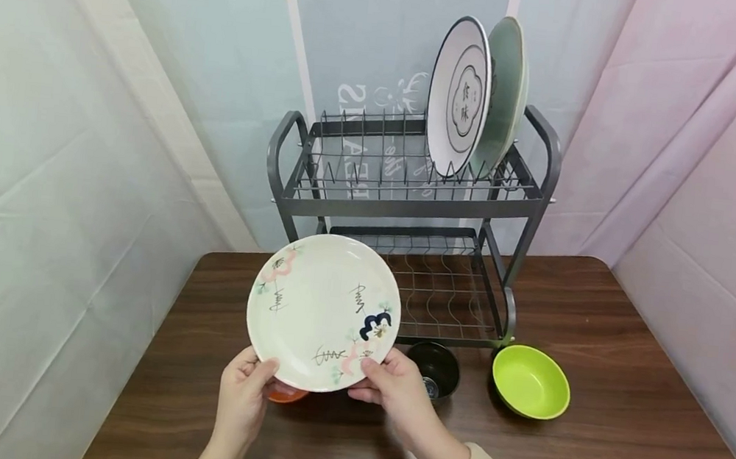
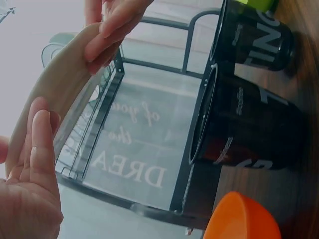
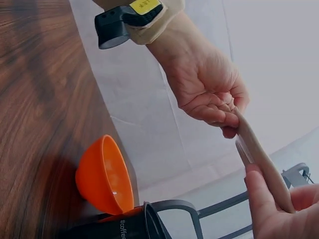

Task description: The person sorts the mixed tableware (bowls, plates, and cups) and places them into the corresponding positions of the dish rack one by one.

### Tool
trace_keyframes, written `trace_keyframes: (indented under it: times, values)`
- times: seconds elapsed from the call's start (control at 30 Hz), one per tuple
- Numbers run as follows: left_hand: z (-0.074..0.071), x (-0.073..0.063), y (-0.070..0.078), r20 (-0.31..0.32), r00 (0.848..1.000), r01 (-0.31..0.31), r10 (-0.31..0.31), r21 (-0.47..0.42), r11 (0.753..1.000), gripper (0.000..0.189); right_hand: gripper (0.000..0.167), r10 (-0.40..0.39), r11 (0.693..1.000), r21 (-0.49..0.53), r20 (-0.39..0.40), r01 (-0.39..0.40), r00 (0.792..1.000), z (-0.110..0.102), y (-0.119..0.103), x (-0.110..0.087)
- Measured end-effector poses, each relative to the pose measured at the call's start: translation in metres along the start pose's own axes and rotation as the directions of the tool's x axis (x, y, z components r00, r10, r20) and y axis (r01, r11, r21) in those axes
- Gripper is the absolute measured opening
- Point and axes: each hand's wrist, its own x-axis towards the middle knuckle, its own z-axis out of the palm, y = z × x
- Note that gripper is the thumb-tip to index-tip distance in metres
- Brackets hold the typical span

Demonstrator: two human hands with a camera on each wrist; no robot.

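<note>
A round white plate (image 1: 317, 306) with pink and dark blue flower designs is held up in front of the dish rack, its decorated face tilted toward the head camera. My left hand (image 1: 246, 388) pinches its lower left edge, thumb on the face and fingers behind. At the lower right edge my right hand (image 1: 395, 391) grips it in the same way. In the left wrist view the plate (image 2: 60, 89) appears nearly edge-on, with the fingers spread along its underside. Its lower part overlaps the orange bowl (image 1: 287, 396) in the head view.
A dark two-tier dish rack (image 1: 410, 210) stands behind. On its upper tier, toward the right, a dark-rimmed white plate (image 1: 449, 82) and a green plate (image 1: 506, 88) stand upright. Black cups (image 2: 249, 119) sit before the rack, with a lime green bowl (image 1: 531, 382) to the right.
</note>
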Motion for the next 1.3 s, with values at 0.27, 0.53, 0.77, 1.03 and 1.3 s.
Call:
trace_keyframes:
  times: [0.27,0.53,0.77,1.03,1.3]
  values:
    - [0.010,0.005,-0.007,0.064,0.998,-0.008,0.007,0.023,1.000,0.021,0.035,-0.003,0.999,0.038,-0.082,0.006,0.997,-0.009,-0.006,0.001]
    - [0.018,0.012,-0.014,0.133,0.991,0.002,-0.020,0.134,0.991,0.009,0.032,-0.031,0.998,0.054,-0.164,0.041,0.986,-0.019,-0.009,0.001]
    - [0.017,0.023,-0.021,0.299,0.954,-0.105,0.013,0.294,0.950,0.038,0.031,-0.064,0.991,0.099,-0.265,0.093,0.962,-0.029,-0.010,0.000]
    - [0.014,0.055,-0.032,0.000,0.989,-0.138,0.149,0.381,0.914,0.039,0.032,-0.077,0.992,0.072,-0.287,0.102,0.955,-0.042,-0.009,-0.005]
    - [0.005,0.104,-0.042,-0.074,0.994,-0.032,0.076,0.475,0.879,0.045,0.032,-0.132,0.989,0.021,-0.299,0.144,0.945,-0.051,-0.019,-0.013]
